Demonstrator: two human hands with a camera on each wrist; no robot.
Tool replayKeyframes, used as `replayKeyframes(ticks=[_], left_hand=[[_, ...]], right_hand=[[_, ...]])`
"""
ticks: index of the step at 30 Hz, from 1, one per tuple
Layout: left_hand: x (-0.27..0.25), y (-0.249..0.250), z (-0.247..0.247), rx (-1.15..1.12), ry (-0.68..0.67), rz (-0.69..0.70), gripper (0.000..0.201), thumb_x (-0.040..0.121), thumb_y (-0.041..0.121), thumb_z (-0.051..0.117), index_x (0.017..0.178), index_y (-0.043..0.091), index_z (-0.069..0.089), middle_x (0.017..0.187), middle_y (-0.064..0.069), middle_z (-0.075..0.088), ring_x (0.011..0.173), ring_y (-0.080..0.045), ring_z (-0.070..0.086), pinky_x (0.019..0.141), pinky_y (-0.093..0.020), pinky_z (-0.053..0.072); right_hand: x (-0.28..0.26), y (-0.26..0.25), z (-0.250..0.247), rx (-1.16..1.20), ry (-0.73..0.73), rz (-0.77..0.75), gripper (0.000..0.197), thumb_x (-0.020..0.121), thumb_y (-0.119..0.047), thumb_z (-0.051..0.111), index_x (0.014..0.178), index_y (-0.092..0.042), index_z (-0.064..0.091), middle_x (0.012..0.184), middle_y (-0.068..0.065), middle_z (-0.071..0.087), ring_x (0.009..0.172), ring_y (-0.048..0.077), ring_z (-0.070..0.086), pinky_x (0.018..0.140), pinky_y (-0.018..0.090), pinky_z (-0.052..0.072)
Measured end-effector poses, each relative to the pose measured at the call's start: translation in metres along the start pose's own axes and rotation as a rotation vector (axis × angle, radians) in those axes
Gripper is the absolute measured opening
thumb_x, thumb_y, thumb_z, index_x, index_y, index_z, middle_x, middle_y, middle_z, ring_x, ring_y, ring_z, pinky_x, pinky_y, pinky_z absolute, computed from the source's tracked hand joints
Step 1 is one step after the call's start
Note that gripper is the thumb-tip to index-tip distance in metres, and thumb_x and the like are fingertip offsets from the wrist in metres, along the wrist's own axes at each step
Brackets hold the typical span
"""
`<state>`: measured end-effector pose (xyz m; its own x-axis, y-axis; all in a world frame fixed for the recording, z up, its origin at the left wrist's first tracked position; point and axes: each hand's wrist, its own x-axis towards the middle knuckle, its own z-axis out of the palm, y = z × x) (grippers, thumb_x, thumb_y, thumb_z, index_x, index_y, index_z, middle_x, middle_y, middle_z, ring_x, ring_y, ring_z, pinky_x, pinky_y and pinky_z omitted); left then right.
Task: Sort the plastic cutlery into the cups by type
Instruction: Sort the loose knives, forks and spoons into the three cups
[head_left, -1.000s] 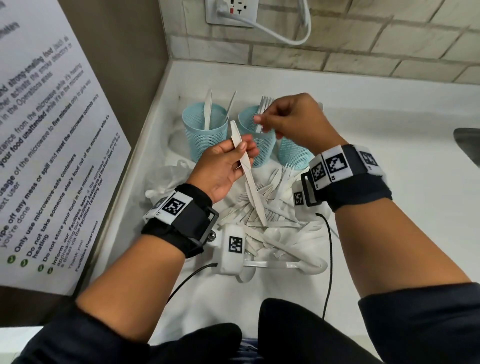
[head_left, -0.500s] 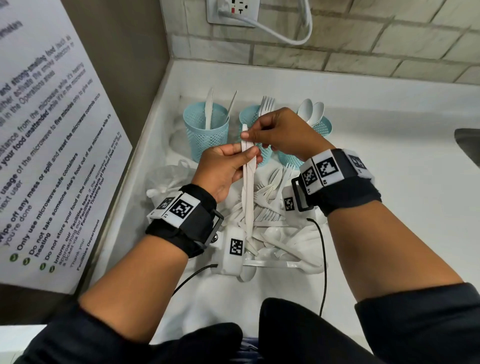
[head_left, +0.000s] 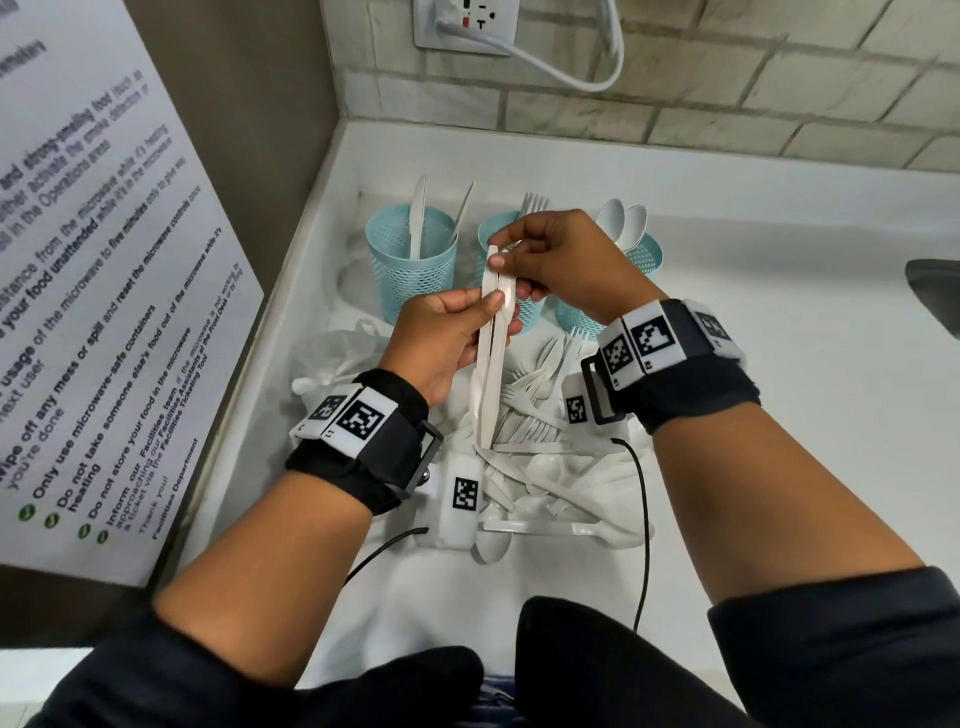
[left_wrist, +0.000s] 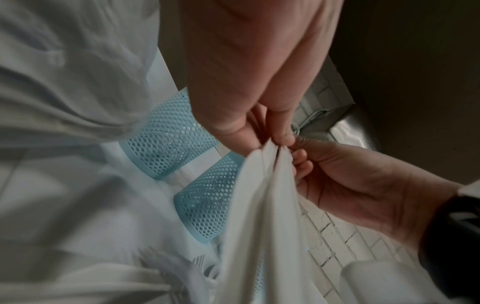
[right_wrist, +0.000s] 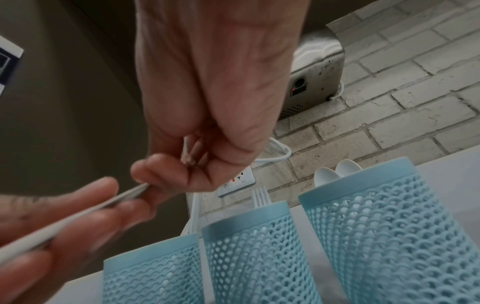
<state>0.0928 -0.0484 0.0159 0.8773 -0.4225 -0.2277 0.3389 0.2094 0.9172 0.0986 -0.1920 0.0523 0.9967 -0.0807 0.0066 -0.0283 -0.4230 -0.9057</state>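
Note:
My left hand (head_left: 500, 315) grips a small bunch of white plastic knives (head_left: 491, 374) at mid-length, held nearly upright above the cutlery pile (head_left: 545, 447). My right hand (head_left: 498, 258) pinches the top ends of the same knives, in front of the middle cup. Three blue mesh cups stand behind: the left cup (head_left: 410, 270) has knives, the middle cup (head_left: 493, 234) has forks (head_left: 534, 202), and the right cup (head_left: 647, 260) has spoons (head_left: 621, 218). In the left wrist view the knives (left_wrist: 259, 216) fan down from my fingertips (left_wrist: 281, 137). In the right wrist view the knives (right_wrist: 78, 216) run between both hands.
A white cloth (head_left: 395, 587) lies under the pile on the white counter (head_left: 779, 364). A crumpled plastic bag (head_left: 337, 358) sits left of the pile. A wall with a notice (head_left: 104, 291) is close on the left, and a brick wall with a socket (head_left: 467, 21) is behind.
My right hand has come from over the middle cup to the knives and pinched their top ends. The knives have swung from tilted to nearly upright.

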Motion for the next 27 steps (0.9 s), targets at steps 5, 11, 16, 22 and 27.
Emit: replayKeyframes(ticks=[5,11,16,22,27], left_hand=[[-0.004,0.002,-0.008,0.096,-0.058,-0.054,0.009,0.089,0.009,0.058,0.09,0.01,0.067,0.07,0.004,0.073,0.063,-0.008,0.07,0.063,-0.021,0.056],[-0.005,0.001,-0.021,0.035,0.138,-0.058,0.011,0.088,0.008,0.06,0.079,0.014,0.06,0.054,0.006,0.068,0.052,-0.003,0.065,0.056,-0.014,0.054],[-0.001,0.0,-0.02,0.078,0.216,0.03,0.01,0.087,0.01,0.064,0.077,0.012,0.06,0.052,0.007,0.065,0.046,0.001,0.059,0.053,-0.011,0.052],[0.001,0.009,-0.018,0.148,0.203,0.159,0.014,0.085,0.014,0.066,0.073,0.009,0.063,0.069,-0.005,0.062,0.057,-0.007,0.058,0.057,-0.013,0.051],[0.002,0.012,-0.013,0.134,0.172,0.175,0.016,0.087,0.012,0.063,0.071,0.01,0.064,0.058,0.004,0.066,0.052,-0.003,0.063,0.056,-0.013,0.052]], right_hand=[[0.005,0.005,-0.014,0.01,0.308,-0.024,0.01,0.085,-0.003,0.064,0.093,0.003,0.065,0.044,-0.008,0.055,0.036,0.0,0.049,0.04,0.014,0.039],[0.006,0.014,-0.03,-0.035,0.505,-0.01,0.003,0.087,-0.013,0.064,0.087,-0.011,0.066,0.062,-0.002,0.058,0.046,0.001,0.048,0.049,0.018,0.042],[0.004,0.004,-0.035,0.12,0.636,-0.065,0.014,0.084,-0.021,0.068,0.088,-0.015,0.057,0.069,-0.003,0.063,0.057,0.005,0.055,0.054,0.02,0.046],[-0.002,-0.018,-0.029,0.023,0.307,-0.113,0.016,0.08,-0.015,0.072,0.067,-0.017,0.062,0.058,-0.008,0.06,0.047,-0.002,0.049,0.048,0.012,0.041],[-0.002,-0.016,-0.011,-0.115,-0.036,-0.003,0.01,0.079,-0.005,0.071,0.085,0.0,0.067,0.059,0.003,0.057,0.043,0.0,0.052,0.05,0.013,0.049]])
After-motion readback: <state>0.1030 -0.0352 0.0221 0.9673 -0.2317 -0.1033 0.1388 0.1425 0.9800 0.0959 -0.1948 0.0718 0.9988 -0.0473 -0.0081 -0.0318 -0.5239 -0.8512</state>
